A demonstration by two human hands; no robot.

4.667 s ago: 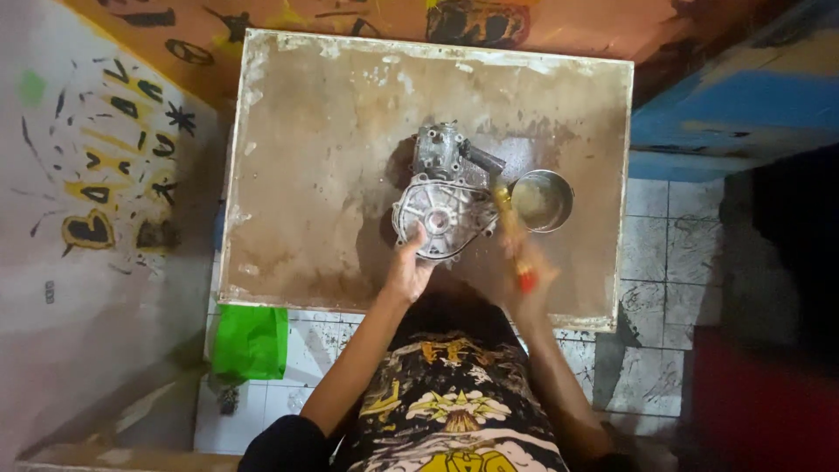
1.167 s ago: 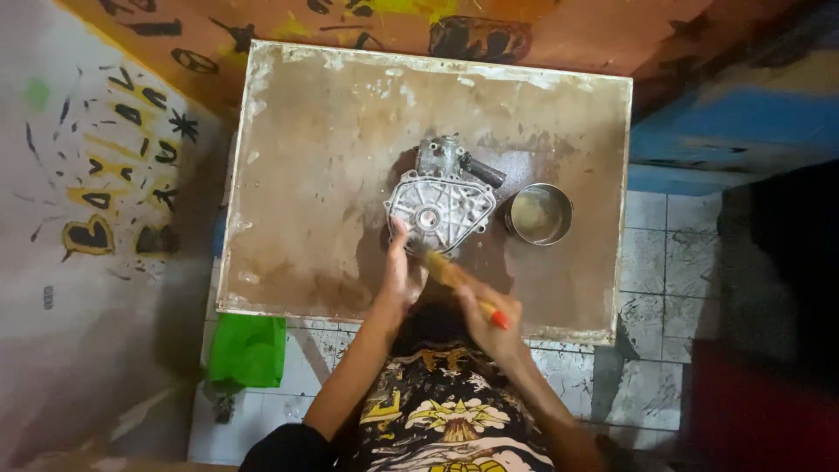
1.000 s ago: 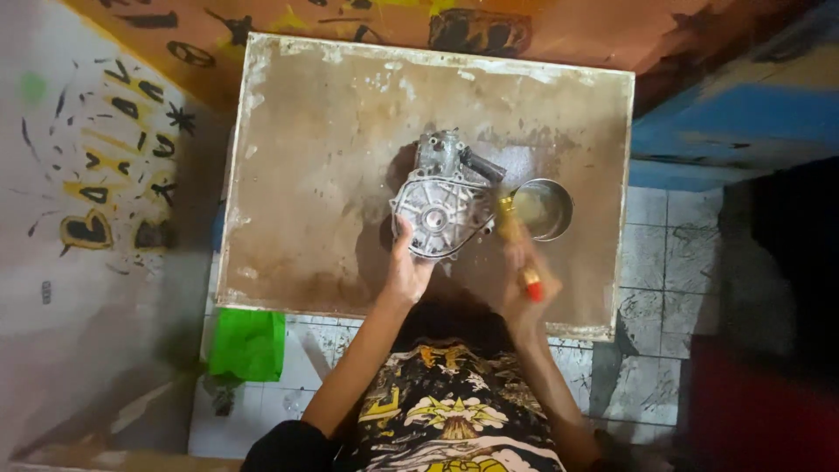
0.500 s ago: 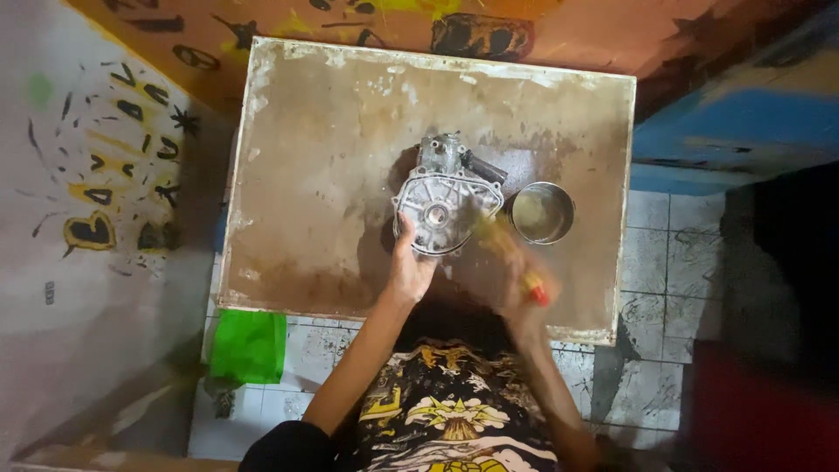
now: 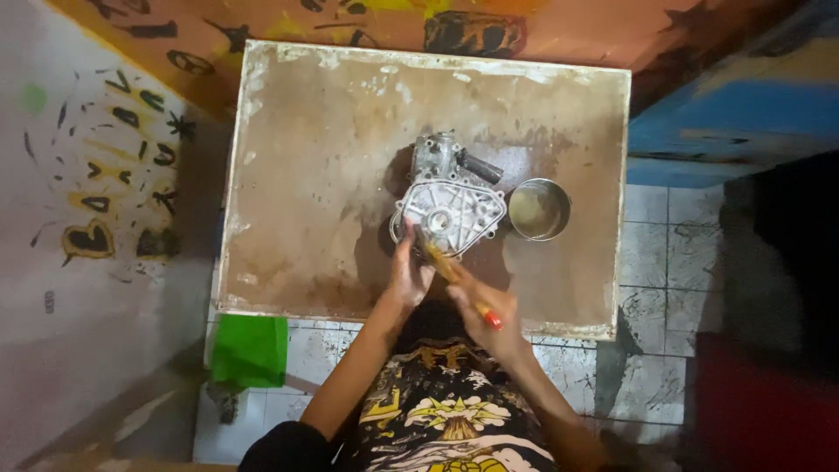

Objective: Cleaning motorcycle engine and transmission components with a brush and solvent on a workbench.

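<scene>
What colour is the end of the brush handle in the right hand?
Red, on a pale wooden brush held by the right hand; the head view shows it.

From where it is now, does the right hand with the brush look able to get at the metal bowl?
Probably yes. The right hand holds the brush at the engine cover, and the metal bowl sits open-topped just beside it, with only bare table between.

Person: black shirt [image 5: 446,419] with yellow and white printed pattern on front; dark sleeve at left shoulder; forearms and hands bare.
</scene>
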